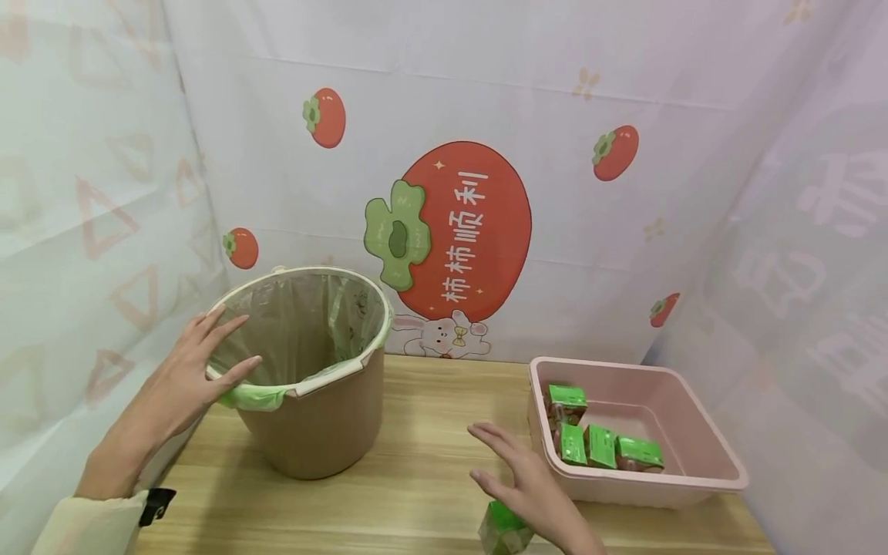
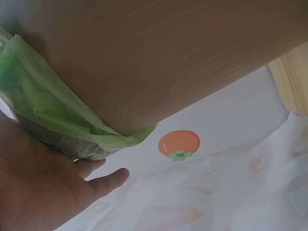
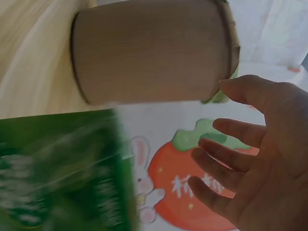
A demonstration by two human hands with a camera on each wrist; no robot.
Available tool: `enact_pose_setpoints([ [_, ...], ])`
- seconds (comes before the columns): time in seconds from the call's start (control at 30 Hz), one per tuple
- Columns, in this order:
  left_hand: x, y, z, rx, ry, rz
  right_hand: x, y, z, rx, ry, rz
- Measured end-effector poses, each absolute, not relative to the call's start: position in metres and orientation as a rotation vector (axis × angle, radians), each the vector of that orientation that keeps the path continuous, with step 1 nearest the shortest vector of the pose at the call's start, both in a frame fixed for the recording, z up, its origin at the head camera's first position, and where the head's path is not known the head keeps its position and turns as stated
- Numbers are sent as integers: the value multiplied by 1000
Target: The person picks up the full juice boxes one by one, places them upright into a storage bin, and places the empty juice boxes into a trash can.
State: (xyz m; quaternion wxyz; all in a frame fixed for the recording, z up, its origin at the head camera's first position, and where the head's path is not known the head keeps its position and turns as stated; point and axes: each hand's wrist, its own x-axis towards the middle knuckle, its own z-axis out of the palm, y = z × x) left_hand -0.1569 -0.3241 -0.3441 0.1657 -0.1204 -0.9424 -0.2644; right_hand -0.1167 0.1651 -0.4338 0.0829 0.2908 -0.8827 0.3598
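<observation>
A brown bin (image 1: 326,439) with a white rim stands on the left of the table, lined with a translucent green bag (image 1: 253,397) folded over its edge. My left hand (image 1: 183,378) is at the bin's near-left rim, fingers spread; whether it touches the rim I cannot tell. In the left wrist view, the left hand (image 2: 43,183) lies beside the bag's hanging edge. Fingers extended and apart, my right hand (image 1: 534,486) hovers by a small green-topped box (image 1: 502,532) near the table's front. The right wrist view shows that green box (image 3: 57,168) blurred, apart from the right hand (image 3: 274,154).
To the right sits a pink plastic basket (image 1: 645,482) with several green-topped boxes (image 1: 600,445) along its left and near sides. Wood-grain table (image 1: 437,416) lies between bin and basket. A printed curtain (image 1: 555,92) encloses the back and both sides.
</observation>
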Motion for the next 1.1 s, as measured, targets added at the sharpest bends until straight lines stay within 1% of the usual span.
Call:
enact_pose_setpoints([
  [0.2, -157, -325, -343, -335, -2687, -755, -104, 172, -455, 708, -2681, 1024],
  [0.27, -158, -325, -344, -337, -2685, -757, -101, 175, -463, 692, -2668, 984],
  [0.53, -157, -326, -345, -333, -2686, -754, -93, 186, -489, 680, -2673, 970],
  [0.67, -157, -325, -346, -333, -2690, -762, -92, 192, -497, 743, -2580, 877],
  [0.8, -157, -325, -345, -331, -2694, -775, -91, 198, -503, 790, -2494, 778],
  [1.1, -156, -324, -346, -325, -2690, -784, -84, 204, -510, 780, -2632, 744],
])
